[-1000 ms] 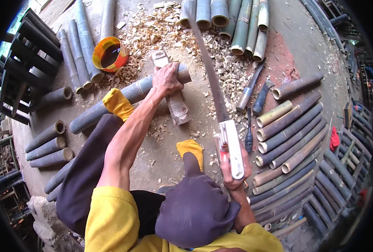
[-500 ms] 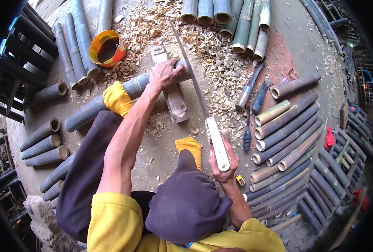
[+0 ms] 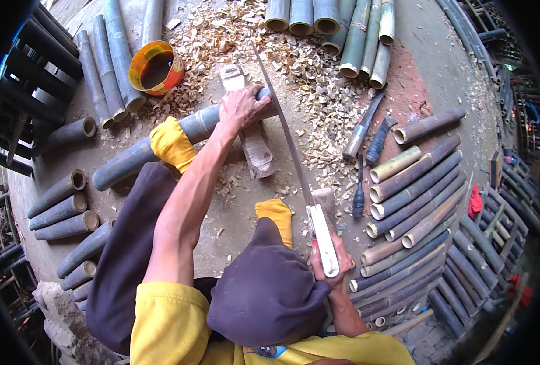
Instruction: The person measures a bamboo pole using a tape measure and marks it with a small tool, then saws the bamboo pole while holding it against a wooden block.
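My left hand (image 3: pixel 238 109) is wrapped over a dark bamboo pole (image 3: pixel 130 159), close to its right end. The pole lies across a notched wooden block (image 3: pixel 258 155), and my foot in a yellow sock (image 3: pixel 171 143) rests on its middle part. My right hand (image 3: pixel 341 258) grips the white handle of a hand saw (image 3: pixel 287 125). Its long, narrow blade slants up and away, crossing the pole's right end just beyond my left fingers. Whether the teeth have cut into the bamboo cannot be made out.
Wood chips (image 3: pixel 221 30) cover the floor beyond the block. An orange bucket (image 3: pixel 175 76) with dark liquid stands at the far left. To the right lie a blade tool (image 3: pixel 362 129), a dark-handled tool (image 3: pixel 358 198) and rows of cut bamboo (image 3: pixel 422 176). More bamboo pieces (image 3: pixel 66 211) lie at left.
My right hand has drawn the saw back toward me, so its handle sits lower and slightly farther right. My left hand stays on the pole, which has barely moved.
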A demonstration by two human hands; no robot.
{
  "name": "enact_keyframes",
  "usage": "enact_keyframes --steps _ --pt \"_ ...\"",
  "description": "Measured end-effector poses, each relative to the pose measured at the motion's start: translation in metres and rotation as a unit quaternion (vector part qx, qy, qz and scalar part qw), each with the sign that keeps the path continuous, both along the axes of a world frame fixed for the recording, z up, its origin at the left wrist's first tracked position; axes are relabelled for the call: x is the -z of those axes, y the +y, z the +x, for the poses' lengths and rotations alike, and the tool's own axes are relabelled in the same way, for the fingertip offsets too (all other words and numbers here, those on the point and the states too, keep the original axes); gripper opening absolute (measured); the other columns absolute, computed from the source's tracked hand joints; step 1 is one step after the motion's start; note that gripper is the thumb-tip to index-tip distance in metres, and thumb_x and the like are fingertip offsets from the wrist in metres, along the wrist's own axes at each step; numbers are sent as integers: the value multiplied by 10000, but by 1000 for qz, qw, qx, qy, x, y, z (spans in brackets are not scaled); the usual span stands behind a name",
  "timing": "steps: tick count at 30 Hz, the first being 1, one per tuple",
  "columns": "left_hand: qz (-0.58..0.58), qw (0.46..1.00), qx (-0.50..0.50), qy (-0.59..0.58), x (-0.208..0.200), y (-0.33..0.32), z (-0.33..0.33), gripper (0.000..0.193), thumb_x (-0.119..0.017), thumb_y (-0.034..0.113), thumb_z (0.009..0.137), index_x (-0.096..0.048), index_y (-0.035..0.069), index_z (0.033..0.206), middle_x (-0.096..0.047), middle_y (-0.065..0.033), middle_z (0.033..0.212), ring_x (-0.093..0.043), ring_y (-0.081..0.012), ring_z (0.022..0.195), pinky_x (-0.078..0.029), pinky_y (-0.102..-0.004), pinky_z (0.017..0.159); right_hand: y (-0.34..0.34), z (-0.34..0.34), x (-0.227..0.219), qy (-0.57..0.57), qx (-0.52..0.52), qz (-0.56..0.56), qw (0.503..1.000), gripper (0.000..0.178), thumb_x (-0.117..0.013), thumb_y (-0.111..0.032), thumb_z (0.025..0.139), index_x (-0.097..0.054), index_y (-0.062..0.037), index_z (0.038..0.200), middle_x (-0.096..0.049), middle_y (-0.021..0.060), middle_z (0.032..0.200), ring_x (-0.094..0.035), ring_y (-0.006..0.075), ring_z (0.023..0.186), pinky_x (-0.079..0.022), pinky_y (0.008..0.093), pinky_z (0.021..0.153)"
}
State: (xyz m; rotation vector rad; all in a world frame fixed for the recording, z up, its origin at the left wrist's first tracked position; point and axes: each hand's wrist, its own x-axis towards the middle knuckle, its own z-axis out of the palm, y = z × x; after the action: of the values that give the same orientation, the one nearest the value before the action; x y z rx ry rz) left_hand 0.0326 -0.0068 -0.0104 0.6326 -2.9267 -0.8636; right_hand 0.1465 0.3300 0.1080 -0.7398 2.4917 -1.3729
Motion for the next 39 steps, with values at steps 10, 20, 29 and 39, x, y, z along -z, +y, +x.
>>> enact_keyframes --steps 10,20,29,39 --pt "-14 1000 -2 -7 3 -1 1 495 -448 521 856 -612 140 1125 -655 -157 978 -628 -343 887 -484 -430 790 9 8 5 32 -15 33 999 335 -643 -24 732 -573 73 1044 -640 161 855 -665 253 697 -513 318 614" --pt "-8 1000 6 13 10 7 -10 483 -455 531 856 -609 168 1134 -677 -131 907 -642 -293 860 -417 -438 886 -57 -50 48 5 2 -9 1000 294 -615 -5 756 -568 42 1042 -624 106 711 -630 174 585 -489 286 528" --pt "-66 996 52 -41 3 -6 9 635 -675 359 574 -519 65 1114 -606 -120 1022 -564 -292 1004 -432 -414 872 -8 -6 50 115 -42 12 992 365 -580 -1 677 -569 85 1031 -632 177 803 -634 261 579 -504 310 525" --pt "-61 992 57 -90 9 -9 -5 486 -724 268 503 -531 93 914 -624 -81 946 -563 -251 980 -419 -415 811 47 38 18 88 -18 83 992 360 -602 -16 715 -589 97 1057 -642 233 1007 -685 298 764 -545 323 600"
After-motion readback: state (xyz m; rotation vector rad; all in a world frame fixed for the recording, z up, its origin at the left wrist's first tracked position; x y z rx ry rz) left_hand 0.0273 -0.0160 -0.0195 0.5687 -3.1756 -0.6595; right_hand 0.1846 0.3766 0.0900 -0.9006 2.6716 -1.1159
